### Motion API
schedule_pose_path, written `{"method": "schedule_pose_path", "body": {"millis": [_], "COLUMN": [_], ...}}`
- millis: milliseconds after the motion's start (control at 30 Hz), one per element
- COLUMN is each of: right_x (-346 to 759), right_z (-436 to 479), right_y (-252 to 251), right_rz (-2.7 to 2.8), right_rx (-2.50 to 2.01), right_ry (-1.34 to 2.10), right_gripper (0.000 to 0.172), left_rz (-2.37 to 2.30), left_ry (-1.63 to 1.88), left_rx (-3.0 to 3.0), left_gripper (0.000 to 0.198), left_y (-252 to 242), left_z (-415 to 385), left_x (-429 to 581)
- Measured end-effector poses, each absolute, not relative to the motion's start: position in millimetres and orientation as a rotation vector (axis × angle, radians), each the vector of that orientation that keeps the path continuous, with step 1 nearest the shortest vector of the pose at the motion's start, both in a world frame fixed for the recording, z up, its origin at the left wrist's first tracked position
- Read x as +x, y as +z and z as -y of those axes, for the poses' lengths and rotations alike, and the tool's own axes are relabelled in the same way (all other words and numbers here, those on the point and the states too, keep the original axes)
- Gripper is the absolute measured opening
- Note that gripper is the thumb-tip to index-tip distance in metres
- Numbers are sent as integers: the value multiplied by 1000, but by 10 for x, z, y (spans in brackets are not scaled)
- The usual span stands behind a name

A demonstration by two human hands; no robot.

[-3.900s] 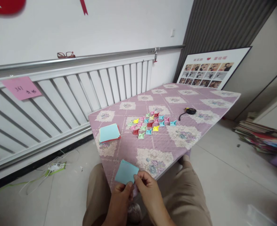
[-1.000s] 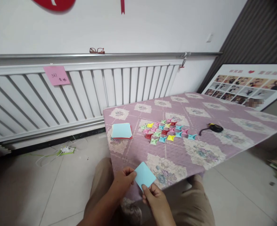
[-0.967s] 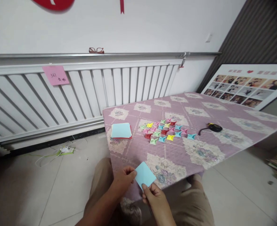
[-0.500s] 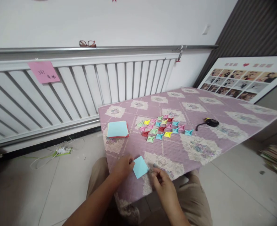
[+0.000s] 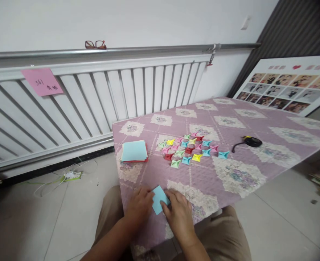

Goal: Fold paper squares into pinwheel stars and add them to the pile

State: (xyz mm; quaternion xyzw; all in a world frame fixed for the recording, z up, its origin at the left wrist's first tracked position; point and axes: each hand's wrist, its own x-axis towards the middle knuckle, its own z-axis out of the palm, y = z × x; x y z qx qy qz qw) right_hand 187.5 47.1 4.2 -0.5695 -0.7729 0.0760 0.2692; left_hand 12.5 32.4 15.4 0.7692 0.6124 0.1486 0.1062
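Observation:
A light blue square of paper lies turned like a diamond near the table's front edge. My left hand grips its left corner with bent fingers. On the other side, my right hand holds the right corner, thumb over the paper and fingers along the far edge. Part of each corner is hidden under the fingers. Beyond my hands stand several small folded paper pieces in blue, pink, red, green and yellow. A stack of coloured paper sheets, light blue on top, lies to the left.
A floral cloth covers the table. A black corded object rests at the right. Behind the table are a white radiator with a pink note and glasses on the pipe. A framed photo panel leans at the far right.
My right hand has moved left and onto the paper, its thumb now over the right corner. My left hand has come a little lower in the view. The view has shifted slightly.

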Motion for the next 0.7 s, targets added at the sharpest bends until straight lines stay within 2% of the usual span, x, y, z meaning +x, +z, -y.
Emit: {"method": "schedule_pose_path", "body": {"millis": [100, 233, 333, 700], "right_x": [1877, 1878, 1880, 1818], "right_z": [-473, -486, -511, -646], "right_y": [33, 18, 11, 38], "right_rz": [2085, 2080, 2086, 2117], "right_rx": [-1542, -1559, -1560, -1556], "right_ry": [223, 240, 247, 236], "right_gripper": [29, 29, 28, 26], "left_rz": [-1626, -1583, -1563, -1529], "left_ry": [480, 384, 324, 295], "left_rx": [2465, 2504, 2499, 2482], "left_gripper": [29, 48, 54, 53], "left_y": [36, -55, -41, 64], "left_z": [-162, 13, 64, 62], "left_x": [147, 164, 156, 130]}}
